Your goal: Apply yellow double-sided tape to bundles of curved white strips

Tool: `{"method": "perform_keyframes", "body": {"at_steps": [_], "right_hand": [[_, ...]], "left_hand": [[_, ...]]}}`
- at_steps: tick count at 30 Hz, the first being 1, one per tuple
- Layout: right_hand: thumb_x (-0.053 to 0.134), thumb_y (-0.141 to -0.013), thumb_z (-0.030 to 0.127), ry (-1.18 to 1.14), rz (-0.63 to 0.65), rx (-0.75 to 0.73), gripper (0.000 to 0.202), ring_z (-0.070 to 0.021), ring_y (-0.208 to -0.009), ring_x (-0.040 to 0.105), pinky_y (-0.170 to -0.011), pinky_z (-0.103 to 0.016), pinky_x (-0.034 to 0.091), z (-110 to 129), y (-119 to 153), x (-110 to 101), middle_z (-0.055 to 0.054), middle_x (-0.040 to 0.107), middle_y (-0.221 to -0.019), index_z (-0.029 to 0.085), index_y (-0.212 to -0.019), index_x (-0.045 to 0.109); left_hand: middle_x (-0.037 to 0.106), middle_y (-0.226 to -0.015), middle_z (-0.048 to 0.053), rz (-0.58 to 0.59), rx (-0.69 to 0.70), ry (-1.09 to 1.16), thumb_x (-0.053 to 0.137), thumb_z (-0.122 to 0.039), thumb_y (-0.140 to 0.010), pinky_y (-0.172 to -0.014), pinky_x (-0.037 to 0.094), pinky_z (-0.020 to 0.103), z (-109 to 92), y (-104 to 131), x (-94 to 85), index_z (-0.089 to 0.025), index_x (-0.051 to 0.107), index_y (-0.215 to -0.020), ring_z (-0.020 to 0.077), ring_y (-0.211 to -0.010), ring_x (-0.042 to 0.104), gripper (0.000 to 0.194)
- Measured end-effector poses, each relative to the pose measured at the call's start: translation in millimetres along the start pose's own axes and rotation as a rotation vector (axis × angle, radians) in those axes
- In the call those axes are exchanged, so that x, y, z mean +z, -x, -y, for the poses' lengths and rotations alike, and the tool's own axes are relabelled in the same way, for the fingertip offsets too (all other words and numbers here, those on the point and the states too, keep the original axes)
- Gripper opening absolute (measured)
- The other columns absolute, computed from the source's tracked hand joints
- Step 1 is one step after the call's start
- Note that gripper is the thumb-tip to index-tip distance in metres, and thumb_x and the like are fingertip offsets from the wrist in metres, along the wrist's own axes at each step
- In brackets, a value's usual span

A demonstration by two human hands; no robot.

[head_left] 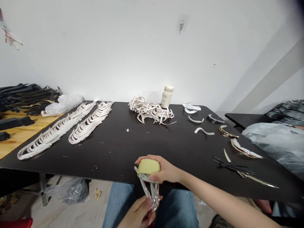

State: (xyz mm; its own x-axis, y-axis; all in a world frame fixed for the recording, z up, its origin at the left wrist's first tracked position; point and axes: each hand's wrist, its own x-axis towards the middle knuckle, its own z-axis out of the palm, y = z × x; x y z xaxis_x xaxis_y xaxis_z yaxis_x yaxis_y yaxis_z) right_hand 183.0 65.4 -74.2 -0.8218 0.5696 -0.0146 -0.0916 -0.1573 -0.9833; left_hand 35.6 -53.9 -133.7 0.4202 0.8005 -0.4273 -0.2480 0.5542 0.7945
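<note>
tape and strips, both gripped
my right hand clasps the tape; my left hand pinches the strips below it.

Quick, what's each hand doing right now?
Left hand: closed, holding the shiny strips.
Right hand: closed, gripping the yellow roll at the strips' other end.

I hold glossy, metallic-looking strips | roll: smooth, matt | tabletop: smooth | side table: wood | bag: crinkled plastic | my jeans: denim cloth
</note>
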Motion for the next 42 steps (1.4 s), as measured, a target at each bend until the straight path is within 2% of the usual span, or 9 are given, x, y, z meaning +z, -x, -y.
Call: {"method": "perform_keyframes", "body": {"at_steps": [6, 9, 12, 15, 20, 26, 34, 39, 42], "right_hand": [[0.076, -0.069, 0.034, -0.215, -0.19, -0.27, 0.039, -0.0204, -0.097, 0.06, -0.084, -0.031, 0.048, 17, -1, -8, -0.01, 0.06, -0.118, 0.016, -0.103, 0.067], [0.079, -0.066, 0.029, -0.03, -0.079, -0.138, 0.051, -0.0177, -0.085, 0.061, -0.075, -0.028, 0.049, 13, 2, -6, -0.008, 0.065, -0.106, 0.016, -0.113, 0.064], [0.079, -0.066, 0.026, 0.041, -0.051, -0.053, 0.054, -0.0165, -0.082, 0.061, -0.073, -0.027, 0.048, 2, 4, -5, -0.005, 0.066, -0.096, 0.016, -0.116, 0.063], [0.078, -0.067, 0.03, -0.046, -0.078, -0.079, 0.051, -0.0187, -0.087, 0.062, -0.076, -0.029, 0.049, 2, 5, -7, -0.008, 0.065, -0.104, 0.015, -0.114, 0.064], [0.074, -0.071, 0.035, -0.184, -0.196, -0.325, 0.033, -0.0206, -0.097, 0.059, -0.083, -0.032, 0.047, 20, 15, -15, -0.008, 0.06, -0.119, 0.019, -0.1, 0.067], [0.077, -0.07, 0.029, 0.075, -0.139, -0.068, 0.047, -0.0187, -0.085, 0.061, -0.074, -0.029, 0.048, 4, 24, -15, -0.005, 0.065, -0.102, 0.022, -0.115, 0.064], [0.074, -0.072, 0.035, -0.07, -0.253, -0.305, 0.039, -0.0228, -0.097, 0.058, -0.082, -0.033, 0.048, 17, 24, -21, -0.009, 0.06, -0.119, 0.018, -0.106, 0.067], [0.076, -0.069, 0.027, 0.092, -0.229, -0.107, 0.052, -0.0162, -0.081, 0.059, -0.072, -0.026, 0.047, 8, 22, -23, -0.004, 0.065, -0.097, 0.019, -0.119, 0.062], [0.076, -0.069, 0.028, 0.054, -0.213, -0.105, 0.05, -0.0176, -0.083, 0.06, -0.073, -0.028, 0.048, 7, 20, -26, -0.006, 0.065, -0.1, 0.017, -0.117, 0.063]], "left_hand": [[0.054, -0.051, -0.003, 0.008, 0.121, -0.148, 0.055, -0.074, -0.071, -0.042, 0.015, 0.025, 11, -6, -3.8, -0.011, 0.067, -0.094, 0.0052, -0.038, 0.028, 0.069], [0.062, -0.058, 0.002, 0.054, 0.094, -0.142, 0.059, -0.071, -0.07, -0.041, 0.02, 0.023, 21, -11, -6.8, -0.011, 0.066, -0.083, 0.0056, -0.038, 0.037, 0.062], [0.068, -0.067, 0.005, 0.08, 0.052, -0.129, 0.064, -0.066, -0.07, -0.042, 0.026, 0.022, 29, -15, -8.7, -0.011, 0.066, -0.094, 0.0076, -0.043, 0.045, 0.06], [0.065, -0.064, 0.003, 0.091, 0.101, -0.133, 0.062, -0.064, -0.074, -0.043, 0.023, 0.022, 30, -17, -7.1, -0.01, 0.066, -0.104, 0.0066, -0.042, 0.04, 0.062], [0.048, -0.054, -0.004, 0.049, 0.186, -0.139, 0.056, -0.062, -0.08, -0.045, 0.019, 0.024, 24, -17, 0.7, -0.01, 0.067, -0.105, 0.0068, -0.045, 0.031, 0.059], [0.04, -0.051, -0.006, -0.022, 0.2, -0.28, 0.055, -0.061, -0.082, -0.047, 0.018, 0.024, 22, -17, 6.4, -0.01, 0.07, -0.093, 0.0074, -0.047, 0.031, 0.054], [0.046, -0.054, -0.004, -0.094, 0.256, -0.265, 0.043, -0.064, -0.086, -0.048, 0.021, 0.025, 30, -20, 10.0, -0.01, 0.067, -0.095, 0.0092, -0.048, 0.034, 0.059], [0.048, -0.056, -0.003, -0.176, 0.262, -0.305, 0.04, -0.064, -0.087, -0.053, 0.027, 0.025, 28, -18, 15.3, -0.011, 0.065, -0.095, 0.0106, -0.052, 0.039, 0.059], [0.044, -0.054, -0.005, -0.219, 0.285, -0.327, 0.041, -0.065, -0.086, -0.052, 0.027, 0.025, 25, -17, 20.8, -0.013, 0.062, -0.088, 0.0106, -0.051, 0.038, 0.055]]}}
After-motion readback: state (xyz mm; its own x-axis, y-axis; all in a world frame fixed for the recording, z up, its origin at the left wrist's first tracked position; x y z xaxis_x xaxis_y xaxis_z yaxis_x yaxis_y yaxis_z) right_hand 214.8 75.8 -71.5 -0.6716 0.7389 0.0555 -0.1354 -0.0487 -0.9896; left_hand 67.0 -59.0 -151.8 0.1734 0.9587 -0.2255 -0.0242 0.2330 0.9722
